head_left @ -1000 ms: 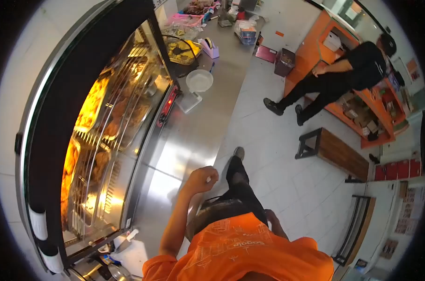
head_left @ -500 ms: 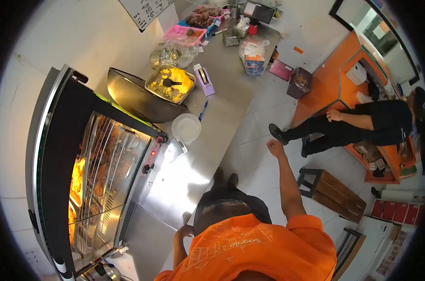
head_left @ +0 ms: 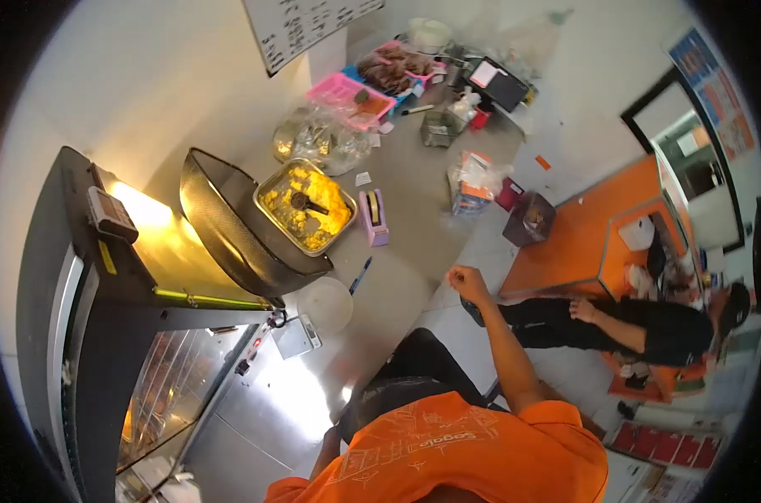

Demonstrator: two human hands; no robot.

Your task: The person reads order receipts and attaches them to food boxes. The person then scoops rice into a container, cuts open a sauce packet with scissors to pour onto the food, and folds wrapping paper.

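Note:
My right hand [head_left: 469, 285] is raised over the right edge of the metal counter [head_left: 406, 281]. Its fingers are curled in, and nothing shows in them. Low by my hip, beside the counter, my left hand [head_left: 333, 436] is mostly hidden and its fingers are not clear. Ahead on the counter, a metal tray [head_left: 344, 233] of yellow food with a black-handled utensil [head_left: 309, 204] rests on a dark mesh-like basin [head_left: 221, 214]. Near it are a lilac tape dispenser [head_left: 375, 220], a blue pen [head_left: 360, 275], a white round container [head_left: 324, 305] and a small scale [head_left: 297, 337].
A lit glass display cabinet [head_left: 167, 377] stands at left. Plastic bags [head_left: 318, 138], a pink basket [head_left: 334, 88] and a bagged stack [head_left: 473, 183] lie farther back. A person in black [head_left: 665, 325] stands at right by an orange counter [head_left: 561, 243], near a bin [head_left: 530, 220].
The view has shifted forward toward the counter's far end. My right hand now appears nearer the counter's edge. The person in black appears lower in view.

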